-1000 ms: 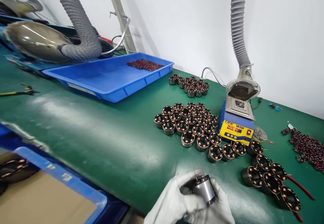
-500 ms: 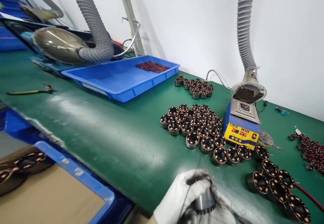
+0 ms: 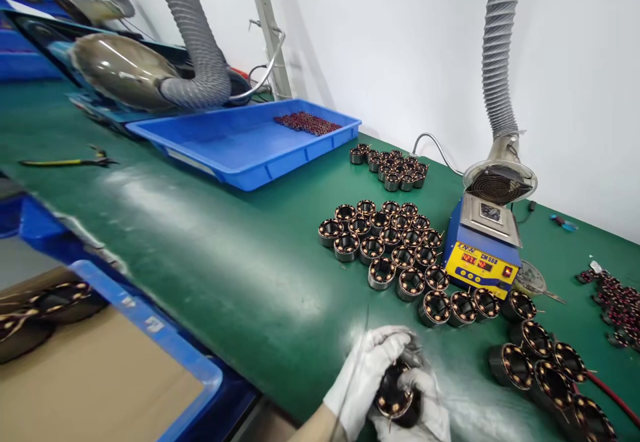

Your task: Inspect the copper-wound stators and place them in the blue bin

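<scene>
Both my hands wear white gloves at the bottom edge of the view. My left hand (image 3: pixel 363 379) and my right hand (image 3: pixel 423 405) together grip one motor stator (image 3: pixel 395 397), a dark metal ring with copper windings, its open end turned toward me. A thin wire rises from it past my left hand. Above my hands, a cluster of several stators (image 3: pixel 387 239) stands on the green mat (image 3: pixel 200 249), and more stators (image 3: pixel 543 362) sit to the right.
A blue and yellow solder pot (image 3: pixel 483 242) stands under a grey fume hose (image 3: pixel 500 55). A blue tray (image 3: pixel 235 142) with small red parts lies at the back. Pliers (image 3: pixel 70 160) rest far left. A blue bin (image 3: pixel 115 369) with cardboard sits lower left. Red coils (image 3: pixel 615 302) lie right.
The stator has turned in my hands: its metal side faced me before, now its wound open end does. My hands shifted slightly lower and the view moved right.
</scene>
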Demonstrator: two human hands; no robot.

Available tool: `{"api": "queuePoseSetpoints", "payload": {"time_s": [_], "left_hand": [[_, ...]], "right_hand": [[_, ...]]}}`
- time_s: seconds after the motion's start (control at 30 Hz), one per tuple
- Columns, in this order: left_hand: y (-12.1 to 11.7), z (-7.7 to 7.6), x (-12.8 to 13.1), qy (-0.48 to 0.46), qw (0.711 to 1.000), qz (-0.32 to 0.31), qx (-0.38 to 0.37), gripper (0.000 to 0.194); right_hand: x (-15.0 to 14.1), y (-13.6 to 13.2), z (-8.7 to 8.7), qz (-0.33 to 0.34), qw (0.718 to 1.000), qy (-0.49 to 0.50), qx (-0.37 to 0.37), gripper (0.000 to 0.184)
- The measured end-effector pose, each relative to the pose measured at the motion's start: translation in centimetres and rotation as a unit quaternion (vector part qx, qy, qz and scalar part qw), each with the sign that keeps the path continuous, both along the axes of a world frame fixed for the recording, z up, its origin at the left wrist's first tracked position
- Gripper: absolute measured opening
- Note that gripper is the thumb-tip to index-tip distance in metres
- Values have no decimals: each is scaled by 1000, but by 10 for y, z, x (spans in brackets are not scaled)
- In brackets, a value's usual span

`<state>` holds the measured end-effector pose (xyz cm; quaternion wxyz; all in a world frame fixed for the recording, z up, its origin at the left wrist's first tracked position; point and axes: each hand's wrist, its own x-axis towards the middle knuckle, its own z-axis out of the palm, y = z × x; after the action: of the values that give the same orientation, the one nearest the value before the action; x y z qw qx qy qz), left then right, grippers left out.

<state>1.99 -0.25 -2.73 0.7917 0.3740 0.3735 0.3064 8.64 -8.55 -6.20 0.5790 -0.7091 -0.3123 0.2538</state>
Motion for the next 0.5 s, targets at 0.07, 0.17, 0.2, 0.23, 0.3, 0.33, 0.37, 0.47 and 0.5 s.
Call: {"api": "queuePoseSetpoints", "payload": {"time_s": [0.07, 0.17, 0.2, 0.23, 0.3, 0.33, 0.37, 0.47, 0.5], "left_hand": [[-2, 0, 4, -46, 992, 105, -58, 46], [7, 6, -9, -75, 970, 224, -52, 45], [12, 9, -16, -55, 974, 219, -26, 44], [16, 12, -23, -17, 983, 183, 9, 44], [22, 17, -34, 89, 990, 38, 105, 39], [23, 19, -37, 137, 978, -37, 156, 32], [23, 20, -38, 169, 961, -93, 197, 24], [22, 21, -31, 204, 942, -130, 232, 18], [21, 21, -27, 206, 947, -106, 222, 17]], "right_hand": [[2, 0, 1, 7, 998, -62, -18, 29], [6, 1, 1, 1, 997, -78, -23, 36], [6, 2, 1, 2, 996, -87, -11, 37], [6, 3, 0, 3, 995, -102, 6, 38], [5, 7, -3, -14, 988, -146, 52, 38], [3, 9, -5, -32, 982, -169, 75, 38], [2, 10, -7, -52, 977, -186, 92, 38], [1, 9, -14, -61, 974, -190, 107, 37], [2, 8, -15, -43, 978, -180, 96, 37]]}}
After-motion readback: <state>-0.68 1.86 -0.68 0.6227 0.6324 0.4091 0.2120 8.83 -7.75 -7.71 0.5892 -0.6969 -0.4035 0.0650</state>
